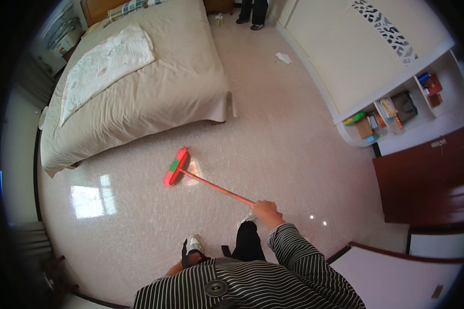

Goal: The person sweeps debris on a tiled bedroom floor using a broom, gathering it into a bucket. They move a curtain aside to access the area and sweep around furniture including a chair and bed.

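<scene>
My right hand (266,211) grips the end of a long orange-red broom handle (216,188). The handle slants up and left to a red broom head with a green band (176,166), which rests on the pale tiled floor (273,134) near the foot of the bed (154,98). My left hand (189,259) hangs low by my waist, mostly hidden by my striped top. It seems to hold a dark strap or object, but I cannot tell what. My white shoe shows just above it.
A large bed with a beige cover fills the upper left. A white wardrobe with open shelves (392,110) of books lines the right wall, with a dark red door (428,175) beside it. Crumpled paper (283,57) lies on the floor. Another person's feet (252,18) stand far off.
</scene>
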The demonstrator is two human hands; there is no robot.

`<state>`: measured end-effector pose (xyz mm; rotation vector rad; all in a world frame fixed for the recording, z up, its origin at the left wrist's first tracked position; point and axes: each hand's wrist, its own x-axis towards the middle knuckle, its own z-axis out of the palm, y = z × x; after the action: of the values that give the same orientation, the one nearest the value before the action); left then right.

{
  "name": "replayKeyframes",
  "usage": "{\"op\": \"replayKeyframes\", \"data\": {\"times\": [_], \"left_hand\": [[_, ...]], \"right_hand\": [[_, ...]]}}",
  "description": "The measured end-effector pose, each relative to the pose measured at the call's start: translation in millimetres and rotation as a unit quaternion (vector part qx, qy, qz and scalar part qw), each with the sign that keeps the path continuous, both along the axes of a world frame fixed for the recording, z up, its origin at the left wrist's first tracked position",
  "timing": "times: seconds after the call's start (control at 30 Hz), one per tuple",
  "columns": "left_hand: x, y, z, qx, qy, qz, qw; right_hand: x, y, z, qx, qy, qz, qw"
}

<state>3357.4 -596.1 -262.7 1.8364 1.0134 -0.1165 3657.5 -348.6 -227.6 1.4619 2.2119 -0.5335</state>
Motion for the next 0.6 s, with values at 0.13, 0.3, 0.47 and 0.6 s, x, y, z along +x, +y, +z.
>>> {"op": "replayKeyframes", "data": {"times": [0.13, 0.3, 0.47, 0.6], "left_hand": [[52.7, 45.8, 4.5, -0.019, 0.027, -0.035, 0.999], [109.1, 130.1, 19.9, 0.073, 0.028, -0.063, 0.995], [155.9, 228.8, -3.6, 0.169, -0.054, -0.021, 0.984], [189.9, 332.3, 51.8, -0.026, -0.014, 0.115, 0.993]], "right_hand": [[150.8, 10.4, 7.2, -0.012, 0.063, -0.066, 0.996], [384.7, -29.2, 103.2, -0.079, -0.176, -0.083, 0.978], [455.8, -15.4, 194.1, -0.068, -0.233, -0.130, 0.961], [461.3, 29.0, 171.7, -0.132, -0.284, -0.223, 0.923]]}}
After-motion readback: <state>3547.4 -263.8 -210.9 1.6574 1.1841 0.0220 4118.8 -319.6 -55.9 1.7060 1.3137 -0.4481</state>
